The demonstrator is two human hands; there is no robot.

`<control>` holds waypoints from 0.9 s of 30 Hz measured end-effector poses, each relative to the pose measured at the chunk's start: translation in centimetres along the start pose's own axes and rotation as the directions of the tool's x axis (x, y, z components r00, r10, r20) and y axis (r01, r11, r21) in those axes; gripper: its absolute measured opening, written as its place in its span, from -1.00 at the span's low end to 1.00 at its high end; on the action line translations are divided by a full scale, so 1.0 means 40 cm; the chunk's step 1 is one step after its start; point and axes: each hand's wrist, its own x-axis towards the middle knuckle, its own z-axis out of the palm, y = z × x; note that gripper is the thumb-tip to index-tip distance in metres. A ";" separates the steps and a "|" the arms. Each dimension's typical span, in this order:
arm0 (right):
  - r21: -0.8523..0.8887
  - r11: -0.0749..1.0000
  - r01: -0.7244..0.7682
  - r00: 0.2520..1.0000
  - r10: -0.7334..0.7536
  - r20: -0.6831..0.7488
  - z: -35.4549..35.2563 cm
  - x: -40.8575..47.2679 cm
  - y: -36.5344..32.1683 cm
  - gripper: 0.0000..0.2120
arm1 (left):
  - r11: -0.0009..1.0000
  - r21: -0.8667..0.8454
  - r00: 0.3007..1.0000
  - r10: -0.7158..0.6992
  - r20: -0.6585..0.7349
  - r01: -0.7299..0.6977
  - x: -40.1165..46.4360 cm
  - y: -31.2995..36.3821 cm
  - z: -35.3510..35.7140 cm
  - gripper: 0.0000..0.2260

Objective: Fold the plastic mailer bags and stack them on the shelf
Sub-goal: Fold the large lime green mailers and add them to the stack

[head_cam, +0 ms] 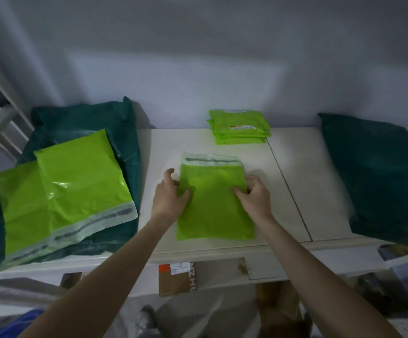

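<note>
A lime-green mailer bag (214,203) lies flat in the middle of the white shelf top (288,181), its pale adhesive flap pointing away from me. My left hand (170,196) holds its left edge, thumb on top of the plastic. My right hand (255,195) pinches its right edge, fingers curled over the rim. A small stack of folded lime-green mailers (239,129) sits at the back by the wall. Two unfolded lime-green mailers (68,191) lie to the left.
The unfolded mailers rest on a dark green bag (85,118) at the left. Another dark green bag (378,176) covers the right end of the shelf. Below the front edge a cardboard box (177,279) and other parcels sit on lower levels.
</note>
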 end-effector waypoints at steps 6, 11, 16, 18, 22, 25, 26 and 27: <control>-0.296 0.908 0.297 0.939 -0.334 -0.080 0.030 -0.033 -0.001 -0.61 | 0.906 0.310 0.943 0.325 -0.072 -0.289 -0.041 0.018 0.025 -0.63; -0.519 0.673 0.528 0.847 -0.459 0.266 0.070 -0.083 0.009 -0.43 | 0.826 0.395 0.915 0.377 0.144 -0.403 -0.071 0.005 0.078 -0.52; -0.578 0.630 0.519 0.853 -0.336 0.399 0.078 -0.095 0.051 -0.21 | 0.740 0.536 0.910 0.280 0.304 -0.407 -0.076 -0.031 0.100 -0.37; -0.593 0.624 0.508 0.859 -0.319 0.400 0.082 -0.095 0.055 -0.21 | 0.730 0.546 0.908 0.278 0.312 -0.411 -0.077 -0.032 0.101 -0.35; -0.613 0.609 0.502 0.864 -0.318 0.391 0.084 -0.099 0.058 -0.24 | 0.729 0.547 0.909 0.290 0.300 -0.412 -0.080 -0.041 0.108 -0.28; -0.617 0.610 0.498 0.866 -0.321 0.382 0.084 -0.100 0.058 -0.23 | 0.732 0.549 0.914 0.297 0.276 -0.404 -0.083 -0.039 0.109 -0.29; -0.620 0.607 0.498 0.867 -0.325 0.378 0.084 -0.100 0.056 -0.21 | 0.733 0.552 0.917 0.293 0.272 -0.398 -0.083 -0.037 0.109 -0.28; -0.623 0.605 0.496 0.868 -0.326 0.374 0.084 -0.101 0.055 -0.18 | 0.733 0.559 0.921 0.282 0.270 -0.388 -0.085 -0.034 0.108 -0.28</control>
